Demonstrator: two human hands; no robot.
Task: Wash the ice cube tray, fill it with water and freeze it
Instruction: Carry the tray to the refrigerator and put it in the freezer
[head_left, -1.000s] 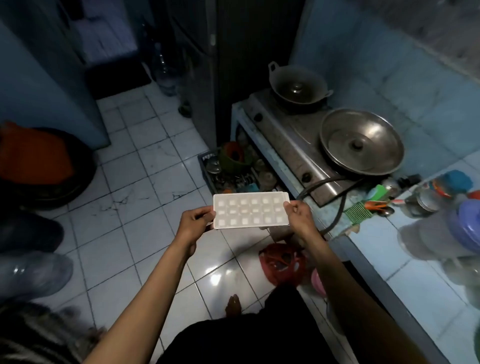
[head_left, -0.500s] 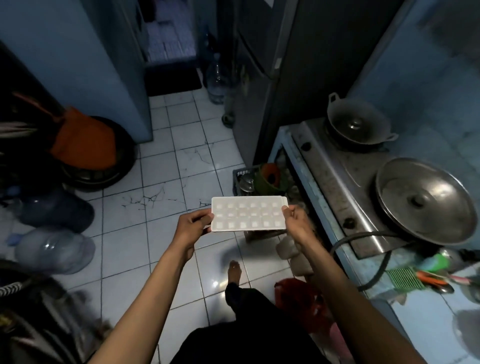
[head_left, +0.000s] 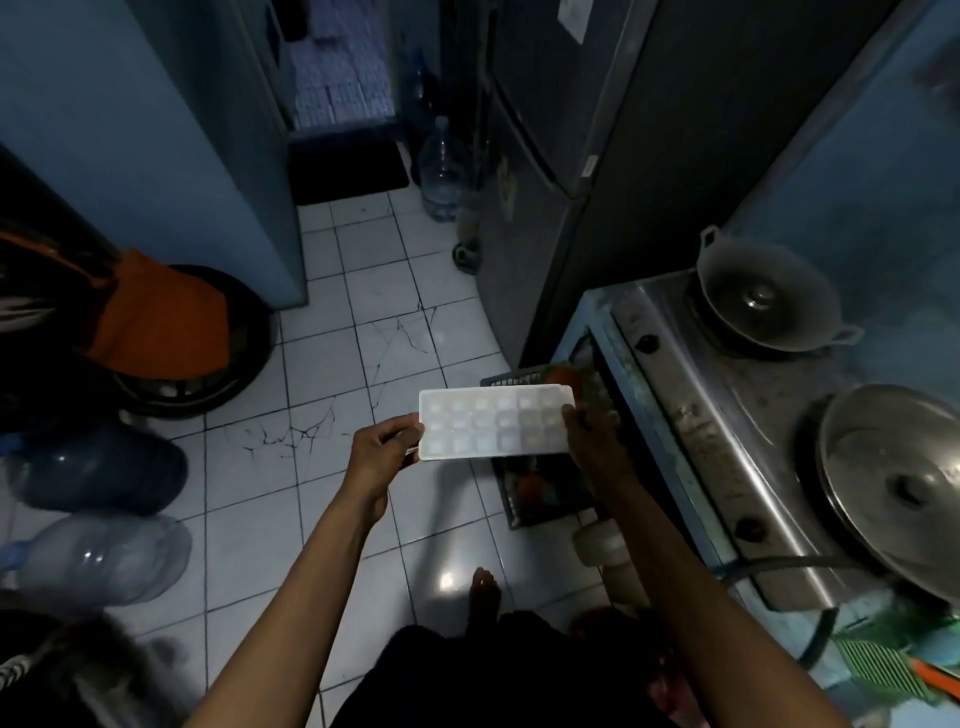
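Since the earlier frames the view has swung left and forward: the dark refrigerator (head_left: 597, 156) now fills the upper middle, the stove has slid to the right edge, and the tray is still carried level between both hands. A pale sticker sits high on the refrigerator's side, but no writing on it, or anywhere else, can be read.

The white tiled floor (head_left: 322, 467), cracked in places, spreads across the centre. On the right stands a steel two-burner stove (head_left: 691, 426) on a blue counter, bearing a dark wok (head_left: 763, 296) at the far burner and a large shiny pan lid (head_left: 904, 483) at the near one. At the left, two big clear water jugs (head_left: 104, 561) lie on their sides near an orange cloth (head_left: 161, 322) draped over a dark round tub. A tall clear bottle (head_left: 441, 166) stands beside the refrigerator. A dark crate (head_left: 545, 493) of small items sits on the floor under the counter's edge.

The white ice cube tray (head_left: 496, 422) is held out flat over the floor and crate, its compartments facing up. The left hand (head_left: 382, 452) pinches the tray's left short end, thumb on top. The right hand (head_left: 589, 441) grips the right short end, fingers curled round its edge. A bare foot (head_left: 483, 592) shows below.
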